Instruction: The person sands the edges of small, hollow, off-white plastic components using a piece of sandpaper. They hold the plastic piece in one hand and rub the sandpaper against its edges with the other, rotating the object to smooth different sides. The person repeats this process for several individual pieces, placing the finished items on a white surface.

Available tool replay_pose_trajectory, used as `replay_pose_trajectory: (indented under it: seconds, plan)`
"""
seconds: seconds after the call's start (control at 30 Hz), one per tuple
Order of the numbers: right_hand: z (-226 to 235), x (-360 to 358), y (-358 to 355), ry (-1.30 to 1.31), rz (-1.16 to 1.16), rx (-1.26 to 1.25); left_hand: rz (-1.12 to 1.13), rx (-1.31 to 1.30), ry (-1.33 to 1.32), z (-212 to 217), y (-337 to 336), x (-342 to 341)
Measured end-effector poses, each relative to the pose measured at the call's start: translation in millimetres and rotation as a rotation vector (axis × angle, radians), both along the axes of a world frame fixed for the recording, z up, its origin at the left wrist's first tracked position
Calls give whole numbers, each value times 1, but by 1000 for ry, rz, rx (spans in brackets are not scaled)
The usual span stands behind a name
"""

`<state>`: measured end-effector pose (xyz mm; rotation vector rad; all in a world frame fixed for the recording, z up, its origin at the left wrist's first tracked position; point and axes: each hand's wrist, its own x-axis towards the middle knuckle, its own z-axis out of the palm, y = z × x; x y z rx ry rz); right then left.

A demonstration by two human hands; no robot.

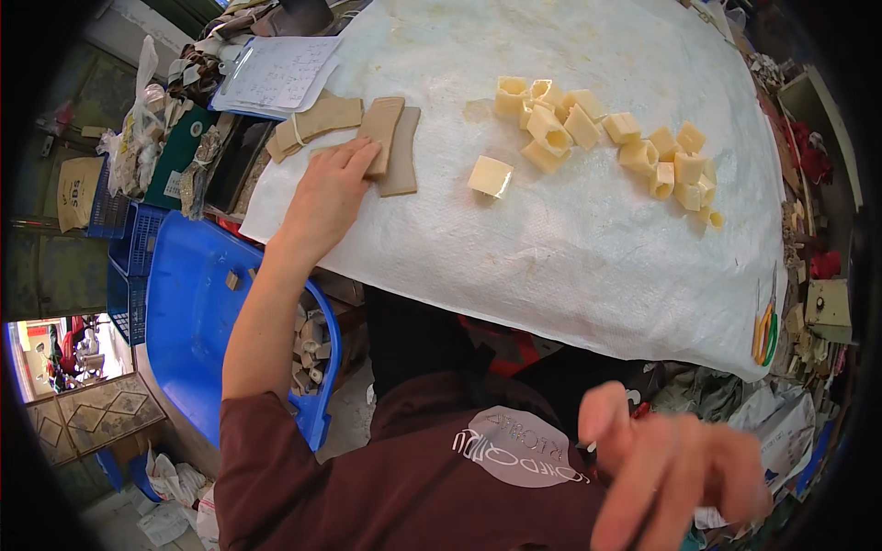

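Two hands are seen: the left hand (333, 188) is laid flat, fingers spread, on tan sandpaper strips (390, 138) at 11 o'clock on the white table cover (570, 248); nothing is gripped, the strips are only pressed. The right hand (675, 473) is blurred at 5 o'clock, off the table, fingers loosely open, apparently empty. A banded bundle of strips (317, 121) lies just beside, toward 10 o'clock. Cream square plastic tubes (597, 138) are scattered at 1 o'clock, one single tube (490, 176) apart at 12. A blue plastic crate (197, 321) sits at 8 o'clock below the table edge. Risk judged: the loose strips could be pushed off the near edge into the crate if the palm slides.
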<state>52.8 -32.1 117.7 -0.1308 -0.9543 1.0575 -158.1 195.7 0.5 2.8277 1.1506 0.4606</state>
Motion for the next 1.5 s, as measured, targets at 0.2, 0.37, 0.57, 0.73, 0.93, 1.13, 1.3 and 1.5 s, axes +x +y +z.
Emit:
replay_pose_trajectory:
  seconds: [0.2, 0.37, 0.57, 0.73, 0.93, 1.13, 1.3, 1.5]
  plan:
    - [-56, 38, -5, -184, -172, -240, 120, 51, -363, 7, -5, 19]
    - [-80, 48, 2, -908, -660, -342, 65, -26, -722, 39, -52, 45]
    - [-73, 50, 21, -1421, -971, -206, -302, -769, -788, 22, -101, 93]
    - [-111, 72, 4, -1289, -1054, -360, -121, -1091, -1072, 8, -127, 132]
    - [-116, 75, -6, -1515, -1331, -184, -231, -1794, -1093, 3, -159, 143]
    - [-100, 62, -14, -1630, -1013, -390, -144, -1631, -1083, -1, -152, 155]
    - [-94, 68, -13, -1446, -871, -467, -93, -1283, -752, 6, -146, 152]
    - [-97, 63, 5, -1249, -877, -498, -298, -822, -682, -8, -150, 158]
